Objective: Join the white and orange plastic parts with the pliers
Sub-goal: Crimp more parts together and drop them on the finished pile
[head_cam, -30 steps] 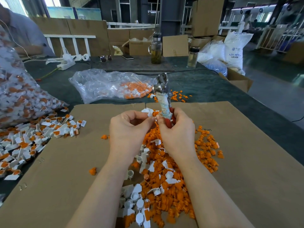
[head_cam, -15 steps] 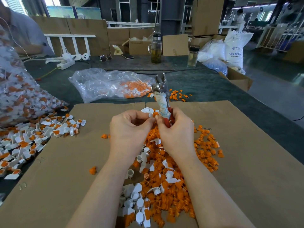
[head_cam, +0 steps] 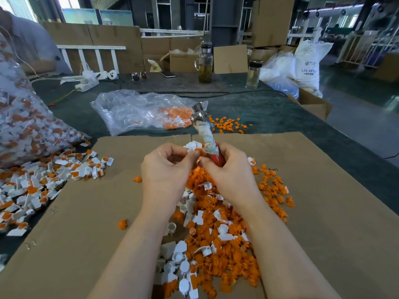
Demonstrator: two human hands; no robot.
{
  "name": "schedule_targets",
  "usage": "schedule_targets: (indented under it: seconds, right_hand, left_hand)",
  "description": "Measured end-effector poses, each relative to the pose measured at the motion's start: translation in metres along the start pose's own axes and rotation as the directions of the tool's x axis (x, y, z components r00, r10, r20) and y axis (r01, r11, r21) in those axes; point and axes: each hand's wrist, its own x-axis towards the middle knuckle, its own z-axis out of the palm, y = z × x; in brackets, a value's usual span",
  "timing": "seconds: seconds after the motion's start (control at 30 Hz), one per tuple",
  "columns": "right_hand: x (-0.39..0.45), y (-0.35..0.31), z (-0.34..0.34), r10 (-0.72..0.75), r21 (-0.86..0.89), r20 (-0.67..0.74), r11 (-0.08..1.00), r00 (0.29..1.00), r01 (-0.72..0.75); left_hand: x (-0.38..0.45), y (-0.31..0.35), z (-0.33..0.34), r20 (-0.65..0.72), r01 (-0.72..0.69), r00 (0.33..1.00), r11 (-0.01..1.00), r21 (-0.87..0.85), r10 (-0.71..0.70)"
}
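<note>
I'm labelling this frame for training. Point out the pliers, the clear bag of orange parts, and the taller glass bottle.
pliers [head_cam: 206, 137]: head view, on the cloth-wrapped handle.
clear bag of orange parts [head_cam: 138, 111]: head view, on the crumpled plastic.
taller glass bottle [head_cam: 205, 66]: head view, on the glass body.

Bare cardboard sheet [head_cam: 323, 212] right of parts pile [head_cam: 218, 240]

Both forearms are seen bare to the frame edge; no sleeves are worn. Left hand [head_cam: 165, 171] and right hand [head_cam: 226, 169] are ungloved. Fingernails are kept short and unpainted.
</note>
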Motion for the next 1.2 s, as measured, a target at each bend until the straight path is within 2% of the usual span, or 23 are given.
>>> schedule_targets:
  seconds: [0.07,0.2,0.3,0.43,0.6,0.8,1.07,1.2]
  right_hand:
    - [0.0,-0.002,-0.006,0.022,0.072,0.097,0.997,0.995,-0.029]
    - [0.001,0.001,-0.024,0.11,0.119,0.253,0.982,0.961,-0.144]
    - [0.0,0.003,-0.033,0.171,0.041,0.37,0.979,0.913,-0.2]
    - [-0.001,0.0,-0.034,0.207,-0.108,0.459,0.978,0.864,-0.177]
    - [-0.002,-0.003,-0.033,0.219,-0.118,0.502,0.976,0.836,-0.185]
    - [-0.003,-0.003,-0.028,0.176,-0.145,0.495,0.982,0.851,-0.119]
    - [-0.002,-0.005,-0.022,0.15,-0.21,0.472,0.976,0.869,-0.054]
    - [-0.001,-0.004,-0.02,0.16,-0.221,0.477,0.974,0.864,-0.059]
  left_hand:
    - [0.001,-0.001,-0.002,0.014,-0.008,1.0,1.0,-0.017,0.008]
    - [0.005,-0.002,-0.006,0.018,0.031,0.999,0.979,-0.2,-0.028]
    - [0.007,-0.002,-0.009,0.021,0.038,0.999,0.949,-0.314,-0.033]
    - [0.008,-0.003,-0.012,0.016,0.017,1.0,0.93,-0.367,-0.012]
    - [0.01,-0.004,-0.014,0.027,0.002,1.0,0.931,-0.366,0.008]
    - [0.011,-0.003,-0.018,0.058,0.018,0.998,0.926,-0.377,0.005]
    - [0.012,-0.003,-0.018,0.052,0.093,0.996,0.899,-0.427,-0.078]
    - [0.012,-0.003,-0.019,0.08,0.179,0.984,0.875,-0.45,-0.161]
